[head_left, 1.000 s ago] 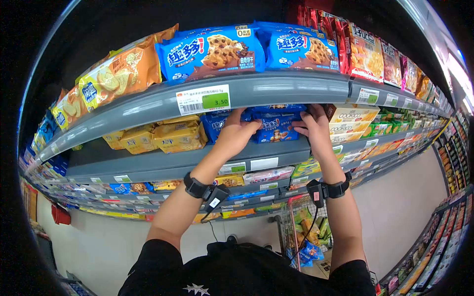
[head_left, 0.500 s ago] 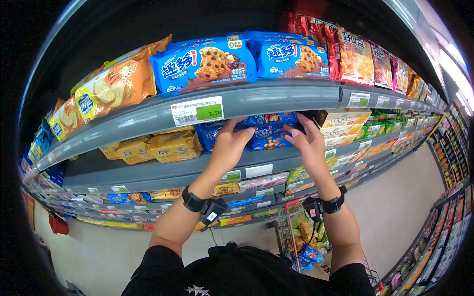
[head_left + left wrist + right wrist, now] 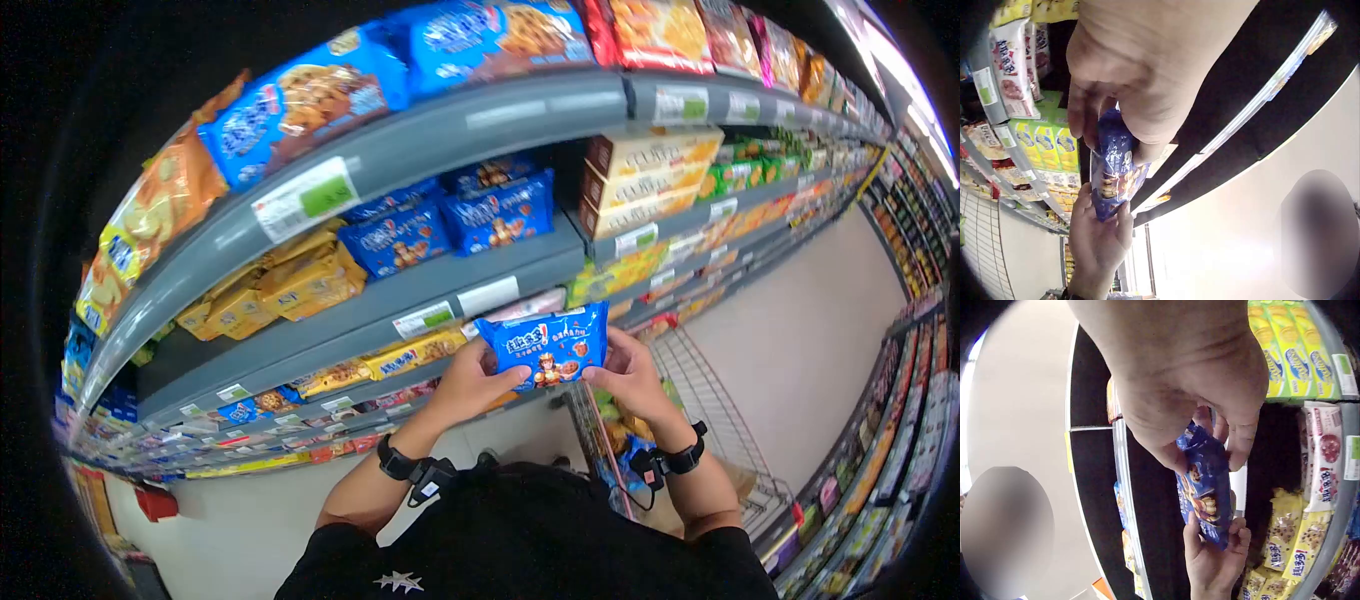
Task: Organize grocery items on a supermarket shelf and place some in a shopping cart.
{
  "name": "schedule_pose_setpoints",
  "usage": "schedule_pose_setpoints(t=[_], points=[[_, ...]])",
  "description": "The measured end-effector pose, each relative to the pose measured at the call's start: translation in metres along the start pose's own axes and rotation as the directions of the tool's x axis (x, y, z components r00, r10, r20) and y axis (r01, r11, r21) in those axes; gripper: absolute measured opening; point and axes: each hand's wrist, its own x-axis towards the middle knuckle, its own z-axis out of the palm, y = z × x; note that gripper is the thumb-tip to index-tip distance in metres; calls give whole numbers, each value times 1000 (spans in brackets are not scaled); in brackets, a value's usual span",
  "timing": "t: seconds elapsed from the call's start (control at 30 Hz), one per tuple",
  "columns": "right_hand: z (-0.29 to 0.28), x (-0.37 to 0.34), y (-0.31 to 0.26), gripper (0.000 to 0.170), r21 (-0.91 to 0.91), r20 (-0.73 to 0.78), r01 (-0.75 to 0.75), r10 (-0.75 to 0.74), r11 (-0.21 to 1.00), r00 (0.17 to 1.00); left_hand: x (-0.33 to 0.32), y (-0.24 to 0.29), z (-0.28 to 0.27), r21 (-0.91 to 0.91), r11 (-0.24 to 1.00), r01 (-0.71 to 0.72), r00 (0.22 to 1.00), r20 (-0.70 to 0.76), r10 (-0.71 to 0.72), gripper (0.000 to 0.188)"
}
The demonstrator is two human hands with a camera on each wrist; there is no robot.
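A blue cookie bag is held out in front of the shelf, face up towards the head camera. My left hand grips its left end, thumb on the printed front and fingers behind. At the other end my right hand holds it the same way. In the left wrist view the cookie bag stands edge-on between both hands. The right wrist view has the cookie bag pinched at its two ends. Beyond it, similar blue bags stand on the second shelf.
Yellow packs lie left of the blue bags, and stacked cream boxes stand to the right. A curved upper shelf edge juts out above them. Below the right arm stands a wire shopping cart with goods inside.
Both hands have drawn a blue cookie bag off the second shelf and brought it down and towards the body. The head view has shifted and tilted.
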Motion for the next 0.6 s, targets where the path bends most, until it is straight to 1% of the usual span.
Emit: schedule_pose_setpoints(t=[0.03, 0.07, 0.1, 0.13, 0.17, 0.2, 0.23, 0.27, 0.3, 0.33, 0.37, 0.4, 0.43, 0.47, 0.5, 0.53, 0.57, 0.6], points=[[-11, -11, 11, 51, 12, -32, -11, 12, 1000, 999, -1, -5, 5, 42, 998, 38, 999, 37, -40, 48], [-18, -23, 19, 52, -13, -37, -47, 47, 999, 998, -4, -10, 13, 42, 997, 67, 995, 65, -69, 48], [-25, -36, 26, 54, -37, -43, -84, 83, 996, 996, -6, -15, 21, 117, 993, 35, 998, 50, -41, 46], [-30, -46, 30, 49, -97, -49, -45, 40, 994, 998, -7, -20, 29, 192, 981, -1, 999, 40, -7, 44], [-34, -57, 34, 49, -84, -89, -60, 52, 995, 995, -5, -28, 37, 190, 982, 21, 997, 72, -35, 44], [-38, -68, 38, 48, -15, -193, -102, 97, 995, 976, 0, -38, 44, 263, 949, -174, 984, 80, 159, 43], [-41, -79, 41, 47, 58, -291, -135, 146, 989, 946, 3, -45, 51, 325, 874, -362, 932, 102, 348, 42], [-41, -90, 42, 50, 289, -331, -180, 275, 940, 903, 3, -47, 61, 306, 880, -363, 931, 95, 352, 43], [-44, -100, 38, 50, 302, -362, -173, 281, 937, 889, 3, -51, 68, 294, 887, -355, 935, 125, 333, 43], [-47, -109, 33, 54, 585, -213, -152, 332, 797, 919, 4, -54, 75, 362, 804, -472, 882, 206, 424, 43], [-51, -120, 31, 58, 805, -56, -145, 317, 575, 947, 5, -57, 83, 411, 700, -584, 812, 292, 505, 43], [-55, -132, 38, 65, 815, -97, -86, 282, 573, 954, 6, -64, 91, 390, 682, -619, 785, 337, 520, 43], [-56, -143, 44, 65, 820, -126, -61, 283, 569, 951, 6, -68, 99, 372, 690, -620, 782, 359, 509, 43], [-55, -151, 48, 66, 652, -283, 1, 241, 759, 928, 8, -70, 107, 379, 679, -629, 775, 366, 514, 45], [-55, -158, 50, 68, 434, -418, 37, 165, 900, 893, 10, -71, 115, 386, 664, -640, 767, 370, 524, 48], [-59, -165, 47, 72, 460, -424, 68, 152, 885, 893, 13, -74, 124, 384, 684, -620, 784, 344, 517, 55], [-60, -171, 44, 72, 458, -441, 80, 148, 885, 885, 15, -74, 134, 372, 686, -625, 778, 360, 514, 55], [-62, -177, 42, 73, 440, -480, 125, 116, 889, 869, 15, -73, 146, 130, 907, -401, 900, 240, 363, 57]])
